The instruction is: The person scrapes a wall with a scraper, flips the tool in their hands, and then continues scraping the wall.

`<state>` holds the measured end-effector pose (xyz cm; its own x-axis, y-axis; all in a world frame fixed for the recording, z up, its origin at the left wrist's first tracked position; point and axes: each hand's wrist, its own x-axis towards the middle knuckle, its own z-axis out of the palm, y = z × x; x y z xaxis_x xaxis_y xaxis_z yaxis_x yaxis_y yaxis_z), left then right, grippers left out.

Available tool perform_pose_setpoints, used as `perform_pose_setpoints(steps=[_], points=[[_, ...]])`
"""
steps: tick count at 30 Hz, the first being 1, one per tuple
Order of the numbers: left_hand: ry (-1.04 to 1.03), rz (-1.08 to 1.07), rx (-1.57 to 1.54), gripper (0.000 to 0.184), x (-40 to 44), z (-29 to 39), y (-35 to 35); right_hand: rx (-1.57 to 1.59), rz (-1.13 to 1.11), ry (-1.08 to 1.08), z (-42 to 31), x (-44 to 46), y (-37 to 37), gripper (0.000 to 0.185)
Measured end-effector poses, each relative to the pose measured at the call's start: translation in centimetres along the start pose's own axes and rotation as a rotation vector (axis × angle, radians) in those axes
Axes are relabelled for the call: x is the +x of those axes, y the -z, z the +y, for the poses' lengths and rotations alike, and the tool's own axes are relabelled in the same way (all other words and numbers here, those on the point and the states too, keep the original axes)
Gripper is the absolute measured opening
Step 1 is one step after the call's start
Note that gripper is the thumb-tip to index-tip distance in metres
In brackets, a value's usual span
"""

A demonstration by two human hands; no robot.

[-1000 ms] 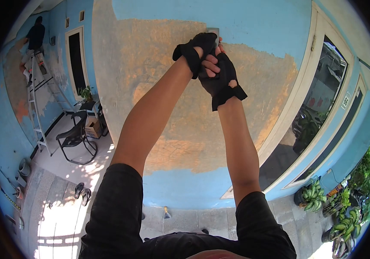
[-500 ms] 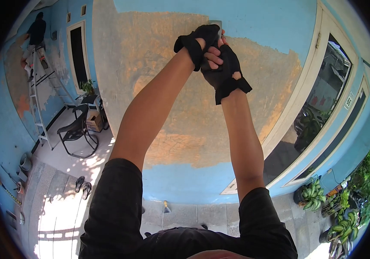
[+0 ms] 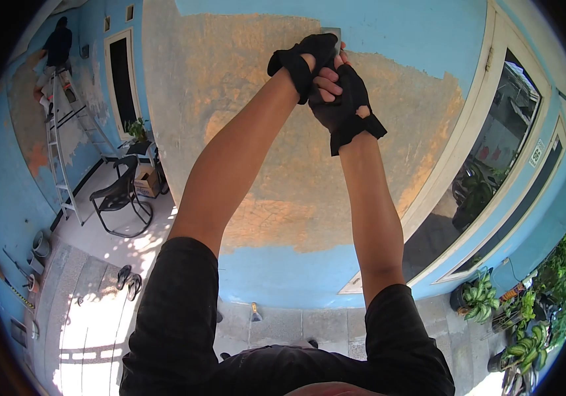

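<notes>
Both my hands wear black fingerless gloves and are raised together against the wall (image 3: 263, 165), where blue paint borders a bare grey and orange patch. My left hand (image 3: 313, 56) is closed at the lower side of a flat grey metal scraper blade (image 3: 332, 33). Just below and to the right, my right hand (image 3: 339, 96) is wrapped round the tool's handle, which the fingers and gloves mostly hide. The blade lies at the upper edge of the bare patch, touching or very near the blue paint.
Another person (image 3: 57, 46) stands on a ladder (image 3: 59, 158) at the far left. A black chair (image 3: 121, 198) and a cardboard box (image 3: 146, 181) are below. Right are a glass door (image 3: 494, 152) and potted plants (image 3: 481, 297). A second scraper (image 3: 255, 313) lies on the floor.
Both hands and the scraper have shifted slightly up and to the right in view. The camera view has tilted a little, and the hands' hold looks the same.
</notes>
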<state>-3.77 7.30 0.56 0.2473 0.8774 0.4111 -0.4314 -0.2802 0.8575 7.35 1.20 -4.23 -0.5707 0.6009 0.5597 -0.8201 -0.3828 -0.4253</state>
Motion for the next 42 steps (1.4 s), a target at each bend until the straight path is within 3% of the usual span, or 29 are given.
perform_pose_setpoints(steps=[3,5,6,9,13,16,24,26,29,32,36,40,42], points=[[-0.088,-0.027,0.113,0.029,0.2,0.0,0.0,-0.038,0.058,0.031,0.3,-0.3,0.0,0.019],[-0.099,0.037,0.242,0.030,0.1,0.9,-0.7,-0.047,-0.027,0.007,-0.2,0.4,0.2,0.019],[-0.059,0.102,0.216,0.032,0.1,1.2,-1.1,-0.045,-0.019,0.004,-0.3,0.6,0.4,0.019],[0.067,-0.036,-0.065,0.029,1.1,0.9,0.3,-0.009,0.074,0.034,-0.4,0.3,-0.7,0.020],[-0.086,0.032,0.235,0.028,2.0,1.1,0.1,-0.088,-0.019,-0.007,-0.9,1.0,-0.3,0.015],[-0.019,0.004,0.053,0.030,1.8,1.7,0.2,-0.021,0.045,0.022,-0.7,1.3,-1.2,0.016],[-0.033,-0.012,0.005,0.031,1.1,0.0,0.7,-0.082,0.023,0.010,-0.1,0.2,-0.1,0.009],[-0.101,-0.099,0.035,0.030,1.4,-0.1,1.3,-0.096,0.024,0.016,-0.3,0.5,-0.2,0.008],[-0.079,0.017,0.051,0.030,2.0,1.3,0.2,-0.102,-0.011,0.007,-0.8,1.3,-0.7,0.008],[-0.058,-0.070,-0.001,0.031,1.0,0.8,0.6,-0.080,0.086,0.029,-0.3,0.7,-0.7,0.009],[-0.159,-0.036,0.208,0.032,1.5,1.4,0.4,-0.025,-0.053,-0.014,-0.8,1.7,-0.1,0.013],[0.037,-0.117,-0.060,0.030,0.4,1.7,0.7,-0.008,-0.002,0.017,0.1,0.8,-0.4,0.018],[-0.038,-0.054,0.084,0.029,0.4,1.2,0.3,-0.034,0.014,0.033,0.3,0.7,-0.2,0.018]])
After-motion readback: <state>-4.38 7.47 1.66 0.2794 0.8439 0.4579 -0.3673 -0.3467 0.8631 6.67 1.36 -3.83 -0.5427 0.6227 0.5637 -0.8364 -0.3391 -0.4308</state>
